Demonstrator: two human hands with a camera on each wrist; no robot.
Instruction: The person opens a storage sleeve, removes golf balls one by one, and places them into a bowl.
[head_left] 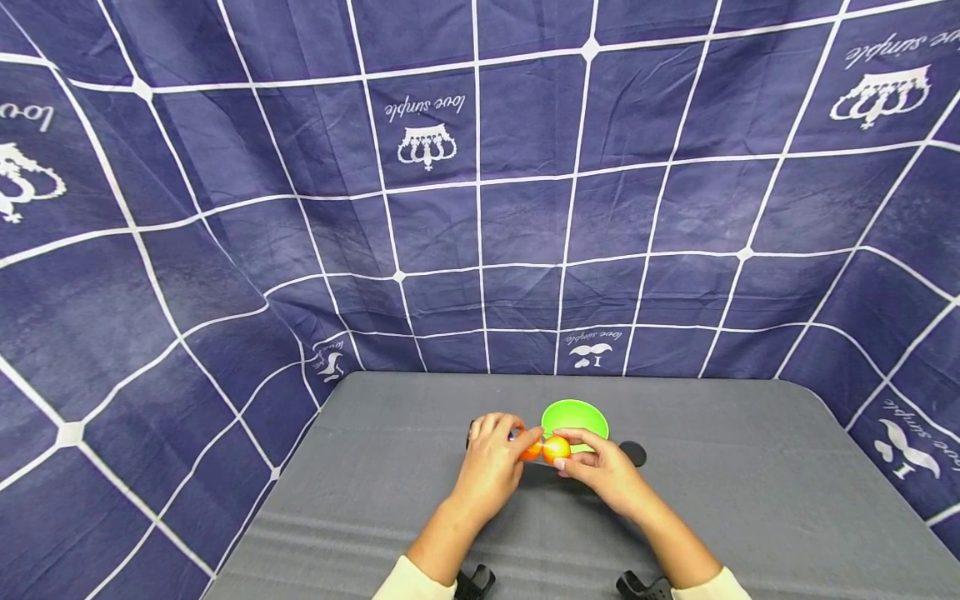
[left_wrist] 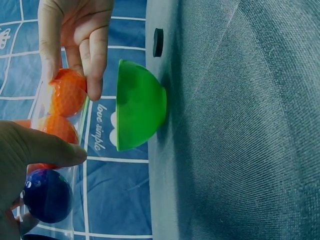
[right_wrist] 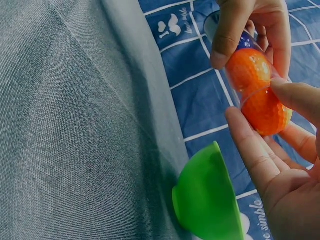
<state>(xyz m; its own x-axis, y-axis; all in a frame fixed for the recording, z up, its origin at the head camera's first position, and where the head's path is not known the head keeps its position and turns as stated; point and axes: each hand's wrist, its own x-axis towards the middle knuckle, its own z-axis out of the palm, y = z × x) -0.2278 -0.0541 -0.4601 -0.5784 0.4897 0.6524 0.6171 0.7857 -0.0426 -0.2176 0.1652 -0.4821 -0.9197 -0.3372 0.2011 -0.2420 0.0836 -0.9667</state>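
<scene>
My left hand point(head_left: 487, 458) grips a clear tube point(left_wrist: 75, 182) of dimpled balls, which look like golf balls, held up off the table. Inside it sit a dark blue ball point(left_wrist: 48, 195) and an orange ball point(right_wrist: 248, 70). Another orange ball point(right_wrist: 265, 112) is at the tube's open end, part of it past the rim. The thumb and fingers of my right hand point(head_left: 611, 479) pinch this end ball. A green bowl point(head_left: 573, 414) stands upright just beyond the hands, partly hidden by them in the head view.
To the right of the bowl a flat black disc point(head_left: 633, 453), like a cap, lies on the grey cloth-covered table point(head_left: 390, 483). Behind and at both sides hangs a blue curtain point(head_left: 525, 217) with white lines. Black wrist straps point(head_left: 474, 582) show near the pale sleeves.
</scene>
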